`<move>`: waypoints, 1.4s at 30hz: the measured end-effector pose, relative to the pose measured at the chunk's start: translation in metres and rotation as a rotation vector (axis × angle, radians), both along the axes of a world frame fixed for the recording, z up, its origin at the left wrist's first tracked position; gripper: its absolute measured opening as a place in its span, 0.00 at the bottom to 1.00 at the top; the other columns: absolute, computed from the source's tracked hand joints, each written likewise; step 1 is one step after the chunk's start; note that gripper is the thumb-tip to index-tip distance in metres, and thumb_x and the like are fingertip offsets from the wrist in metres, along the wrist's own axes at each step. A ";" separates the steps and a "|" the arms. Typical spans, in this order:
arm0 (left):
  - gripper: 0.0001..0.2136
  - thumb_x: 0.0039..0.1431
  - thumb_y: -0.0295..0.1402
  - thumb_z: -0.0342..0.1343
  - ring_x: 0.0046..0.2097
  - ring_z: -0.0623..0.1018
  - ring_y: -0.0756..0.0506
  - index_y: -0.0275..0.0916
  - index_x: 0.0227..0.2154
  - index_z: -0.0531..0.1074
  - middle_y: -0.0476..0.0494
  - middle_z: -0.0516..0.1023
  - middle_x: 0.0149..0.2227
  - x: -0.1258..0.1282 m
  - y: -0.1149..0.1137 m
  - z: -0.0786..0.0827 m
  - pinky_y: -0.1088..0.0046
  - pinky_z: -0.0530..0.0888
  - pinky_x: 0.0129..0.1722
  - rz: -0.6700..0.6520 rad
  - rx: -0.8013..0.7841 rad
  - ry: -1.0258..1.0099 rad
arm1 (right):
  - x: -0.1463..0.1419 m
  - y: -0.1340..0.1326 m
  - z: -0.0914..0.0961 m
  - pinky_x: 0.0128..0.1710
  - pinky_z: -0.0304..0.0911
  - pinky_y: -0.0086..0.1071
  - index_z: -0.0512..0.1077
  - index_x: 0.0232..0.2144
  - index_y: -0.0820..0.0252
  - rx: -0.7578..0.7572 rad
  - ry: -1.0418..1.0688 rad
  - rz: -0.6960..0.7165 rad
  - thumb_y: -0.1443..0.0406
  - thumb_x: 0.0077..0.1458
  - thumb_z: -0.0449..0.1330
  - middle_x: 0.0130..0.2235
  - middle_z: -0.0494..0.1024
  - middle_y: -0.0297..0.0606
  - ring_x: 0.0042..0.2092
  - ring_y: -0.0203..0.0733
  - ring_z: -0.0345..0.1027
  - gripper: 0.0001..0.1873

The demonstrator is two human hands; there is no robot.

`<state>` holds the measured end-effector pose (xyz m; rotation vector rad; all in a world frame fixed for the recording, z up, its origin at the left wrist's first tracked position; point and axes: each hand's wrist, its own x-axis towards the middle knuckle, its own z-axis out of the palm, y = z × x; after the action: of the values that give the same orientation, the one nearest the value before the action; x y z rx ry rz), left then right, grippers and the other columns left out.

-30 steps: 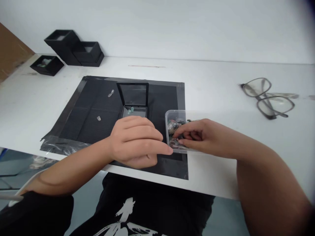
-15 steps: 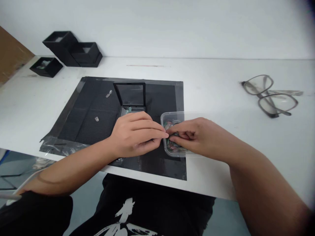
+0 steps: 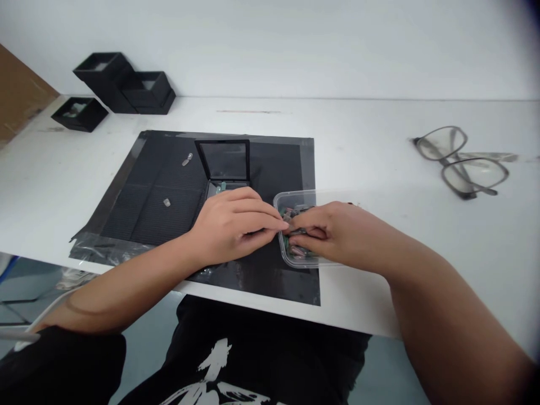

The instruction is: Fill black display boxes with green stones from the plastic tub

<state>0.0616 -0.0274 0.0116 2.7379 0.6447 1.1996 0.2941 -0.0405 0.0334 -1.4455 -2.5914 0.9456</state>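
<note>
A clear plastic tub (image 3: 297,198) holds small polished stones (image 3: 297,250) in green, pink and grey. My right hand (image 3: 337,232) reaches into it from the right, thumb and fingers pinched together among the stones; what they grip is hidden. At the tub's left rim, the fingertips of my left hand (image 3: 238,226) are pressed together, close to the right fingertips. Whatever they hold cannot be made out. Behind the left hand stands a black case (image 3: 248,161) with its framed lid raised; a few green pieces (image 3: 221,187) show inside, and the rest is covered by the hand.
Under the case lies a black mat (image 3: 139,185) with small grey-clear pieces (image 3: 187,160) on its ribbed left part. Several black boxes (image 3: 147,104) stand at the back left, some stacked. Eyeglasses (image 3: 442,160) rest on the white table (image 3: 363,146) at the right.
Both hands stay at the tub. The right fingers have shifted slightly among the stones, and the left fingertips reach a little further over the rim.
</note>
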 end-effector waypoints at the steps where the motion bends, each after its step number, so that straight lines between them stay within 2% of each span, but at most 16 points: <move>1: 0.03 0.60 0.29 0.62 0.35 0.81 0.51 0.42 0.36 0.79 0.51 0.85 0.35 0.000 0.000 0.000 0.75 0.80 0.37 -0.001 -0.003 0.002 | 0.000 0.000 0.000 0.24 0.50 0.31 0.76 0.31 0.50 -0.004 0.000 0.004 0.56 0.62 0.55 0.24 0.73 0.27 0.23 0.33 0.60 0.12; 11: 0.05 0.59 0.28 0.62 0.35 0.81 0.50 0.41 0.37 0.79 0.50 0.85 0.36 0.001 0.002 -0.002 0.74 0.80 0.38 -0.029 -0.010 -0.007 | -0.001 -0.001 0.001 0.26 0.54 0.31 0.78 0.32 0.51 0.011 0.082 0.047 0.58 0.62 0.55 0.31 0.79 0.30 0.29 0.35 0.67 0.13; 20: 0.05 0.59 0.29 0.61 0.35 0.81 0.50 0.40 0.37 0.80 0.48 0.85 0.35 0.002 0.001 -0.005 0.73 0.80 0.37 -0.023 -0.091 -0.027 | -0.006 -0.002 0.001 0.24 0.49 0.32 0.68 0.22 0.57 -0.002 0.110 0.042 0.59 0.61 0.56 0.23 0.71 0.29 0.24 0.34 0.61 0.16; 23: 0.05 0.58 0.29 0.62 0.35 0.81 0.50 0.41 0.37 0.80 0.48 0.85 0.35 0.003 0.001 -0.005 0.73 0.79 0.38 -0.015 -0.095 -0.040 | 0.000 -0.002 0.002 0.24 0.48 0.32 0.71 0.24 0.56 -0.019 0.152 0.004 0.59 0.60 0.57 0.21 0.67 0.29 0.23 0.33 0.55 0.14; 28: 0.05 0.58 0.30 0.62 0.35 0.80 0.50 0.40 0.37 0.80 0.47 0.85 0.34 0.003 0.000 -0.002 0.72 0.79 0.38 -0.033 -0.101 -0.040 | 0.017 -0.002 0.010 0.22 0.48 0.33 0.79 0.34 0.53 -0.036 0.361 -0.094 0.58 0.61 0.60 0.23 0.69 0.31 0.23 0.34 0.52 0.10; 35: 0.11 0.60 0.39 0.61 0.39 0.80 0.47 0.40 0.43 0.78 0.43 0.84 0.41 0.003 -0.003 0.001 0.69 0.77 0.41 -0.020 -0.095 0.035 | 0.018 -0.007 0.019 0.21 0.50 0.35 0.80 0.30 0.47 0.015 0.756 -0.254 0.60 0.57 0.66 0.23 0.72 0.32 0.22 0.35 0.57 0.04; 38: 0.14 0.60 0.40 0.61 0.40 0.81 0.48 0.39 0.45 0.76 0.43 0.82 0.41 0.003 -0.002 0.003 0.71 0.76 0.40 -0.027 -0.064 -0.027 | 0.016 -0.009 0.018 0.20 0.50 0.34 0.81 0.30 0.46 -0.007 0.900 -0.267 0.61 0.56 0.67 0.24 0.73 0.32 0.22 0.34 0.58 0.03; 42: 0.17 0.58 0.41 0.65 0.37 0.81 0.50 0.40 0.47 0.74 0.47 0.82 0.37 0.005 -0.004 0.007 0.75 0.77 0.38 -0.066 0.022 -0.195 | 0.012 -0.009 0.016 0.20 0.52 0.33 0.82 0.33 0.48 -0.172 1.030 -0.194 0.60 0.55 0.69 0.24 0.74 0.33 0.23 0.34 0.61 0.02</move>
<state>0.0665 -0.0309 0.0184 2.5917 0.5187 1.4422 0.3063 -0.0491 0.0499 -0.8291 -1.6186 1.4015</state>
